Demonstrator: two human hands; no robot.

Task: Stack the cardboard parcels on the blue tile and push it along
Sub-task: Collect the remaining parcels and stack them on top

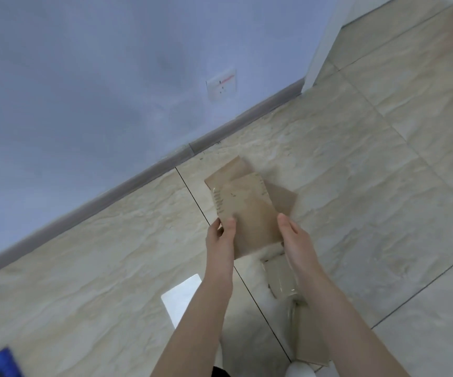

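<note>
A flat brown cardboard parcel (250, 219), with glossy clear tape along its left edge, was held tilted above the floor. The left hand (221, 235) gripped its left edge and the right hand (296, 240) its right. More parcels (228, 172) lay overlapping on the floor beyond it, and another taped parcel (279, 278) lay nearer. The blue tile (0, 361) lay well apart, at the lower left.

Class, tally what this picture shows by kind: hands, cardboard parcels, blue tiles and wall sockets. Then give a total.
Hands: 2, left hand and right hand
Cardboard parcels: at least 3, the held parcel, the floor parcel behind it, and the taped parcel under the right forearm
Blue tile: 1
Wall socket: 1
Total: 7
</note>
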